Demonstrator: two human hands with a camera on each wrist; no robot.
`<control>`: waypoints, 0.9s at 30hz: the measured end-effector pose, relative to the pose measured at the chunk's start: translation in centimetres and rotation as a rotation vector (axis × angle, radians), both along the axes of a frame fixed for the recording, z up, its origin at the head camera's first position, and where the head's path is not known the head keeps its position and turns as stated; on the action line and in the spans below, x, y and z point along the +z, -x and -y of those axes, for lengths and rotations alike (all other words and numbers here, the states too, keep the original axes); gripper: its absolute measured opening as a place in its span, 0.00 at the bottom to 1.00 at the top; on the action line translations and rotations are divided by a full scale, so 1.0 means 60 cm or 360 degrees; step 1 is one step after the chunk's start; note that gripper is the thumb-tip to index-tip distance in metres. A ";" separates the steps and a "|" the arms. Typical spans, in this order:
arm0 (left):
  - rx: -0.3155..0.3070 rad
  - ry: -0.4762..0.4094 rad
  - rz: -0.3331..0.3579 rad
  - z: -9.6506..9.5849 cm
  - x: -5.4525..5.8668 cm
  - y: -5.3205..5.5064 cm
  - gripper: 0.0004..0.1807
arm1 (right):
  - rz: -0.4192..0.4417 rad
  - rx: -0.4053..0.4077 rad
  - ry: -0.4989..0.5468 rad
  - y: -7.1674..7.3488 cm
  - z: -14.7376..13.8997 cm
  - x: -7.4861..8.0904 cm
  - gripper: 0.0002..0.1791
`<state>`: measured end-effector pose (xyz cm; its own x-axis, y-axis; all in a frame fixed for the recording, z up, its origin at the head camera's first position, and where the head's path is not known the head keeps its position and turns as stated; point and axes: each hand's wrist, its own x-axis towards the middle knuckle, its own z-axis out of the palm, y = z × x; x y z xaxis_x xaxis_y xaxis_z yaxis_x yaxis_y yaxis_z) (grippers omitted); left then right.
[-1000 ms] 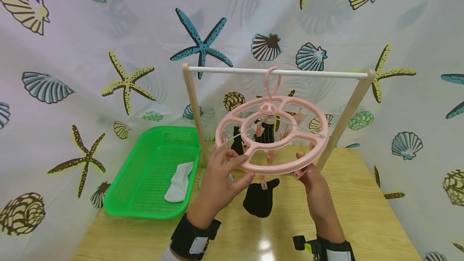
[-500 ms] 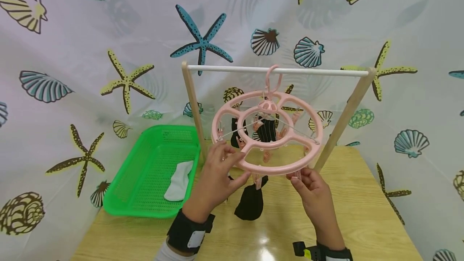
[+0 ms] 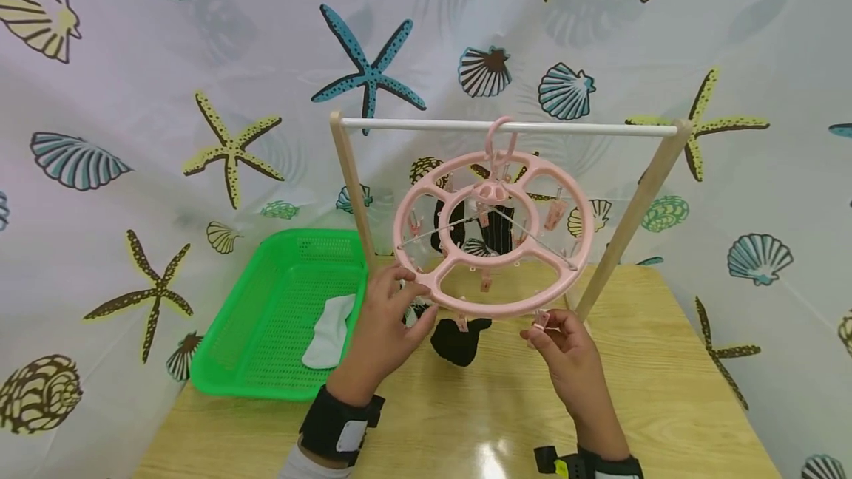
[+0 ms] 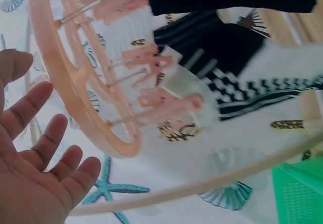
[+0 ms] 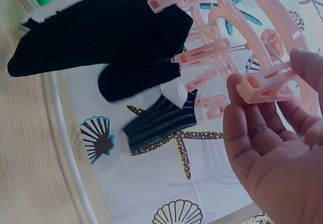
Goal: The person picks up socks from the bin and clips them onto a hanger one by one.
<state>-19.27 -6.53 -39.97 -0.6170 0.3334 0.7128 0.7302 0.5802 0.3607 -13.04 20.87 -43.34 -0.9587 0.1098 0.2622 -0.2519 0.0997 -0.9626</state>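
A round pink clip hanger [image 3: 495, 309] hangs by its hook from a white rail. My left hand [image 3: 389, 327] is at its near left rim, fingers spread and loosely bent; the left wrist view shows the palm beside the ring, not wrapped round it. Under the near right rim, my right hand [image 3: 566, 353] pinches a pink clothespin [image 5: 267, 85] between thumb and fingers. A black sock [image 3: 458, 342] hangs from a clip at the front. Farther back hang a striped black sock [image 5: 161, 120] and another black sock [image 5: 141, 80]. A checkered sock [image 4: 252, 93] hangs near the left hand.
A green basket [image 3: 200, 361] stands at the left of the wooden table [image 3: 506, 420], with a white sock [image 3: 329, 331] in it. The rack's wooden posts [image 3: 629, 220] flank the hanger, under the white rail [image 3: 586, 128]. A shell-patterned curtain [image 3: 279, 35] hangs behind.
The hanger has turned and its ring tilted more toward me. My right hand has shifted slightly left and now pinches a clothespin in plain sight. My left hand has moved slightly left.
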 end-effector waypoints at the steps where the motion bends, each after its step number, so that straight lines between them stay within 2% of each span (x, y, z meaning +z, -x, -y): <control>1: 0.0015 -0.0027 0.0015 0.006 -0.008 0.002 0.11 | -0.0003 -0.0005 0.0014 -0.001 0.001 0.000 0.14; 3: 0.0060 -0.0078 0.0071 0.020 -0.023 0.003 0.10 | 0.0000 -0.0024 0.0038 -0.001 0.002 -0.002 0.14; 6: 0.0179 -0.0129 0.0177 0.050 -0.049 0.011 0.08 | -0.0031 -0.0031 0.0070 -0.002 0.003 -0.005 0.13; 8: 0.0258 -0.0133 0.0316 0.073 -0.063 0.021 0.07 | -0.0082 -0.0033 0.0076 -0.001 0.004 -0.006 0.11; 10: 0.0326 -0.0109 0.0498 0.098 -0.078 0.038 0.08 | -0.0144 -0.0040 0.0072 -0.001 0.004 -0.008 0.09; 12: 0.0365 -0.0076 0.0732 0.124 -0.089 0.062 0.12 | -0.0190 -0.0053 0.0062 -0.001 0.004 -0.007 0.07; 15: 0.0409 0.0035 0.1054 0.162 -0.102 0.106 0.17 | -0.0209 -0.0087 0.0051 -0.001 0.005 -0.004 0.05; 20: 0.0469 0.0201 0.1474 0.217 -0.129 0.172 0.25 | -0.0197 -0.0128 0.0053 0.003 0.010 0.000 0.05; 23: 0.0483 0.0171 0.1729 0.240 -0.154 0.197 0.30 | -0.0210 -0.0108 0.0091 0.005 0.014 -0.002 0.03; 25: 0.0500 0.0105 0.1884 0.247 -0.169 0.208 0.33 | -0.0200 -0.0093 0.0110 0.004 0.016 -0.003 0.03; 27: 0.0539 0.0038 0.1993 0.249 -0.185 0.216 0.35 | -0.0184 -0.0079 0.0125 0.003 0.018 -0.004 0.04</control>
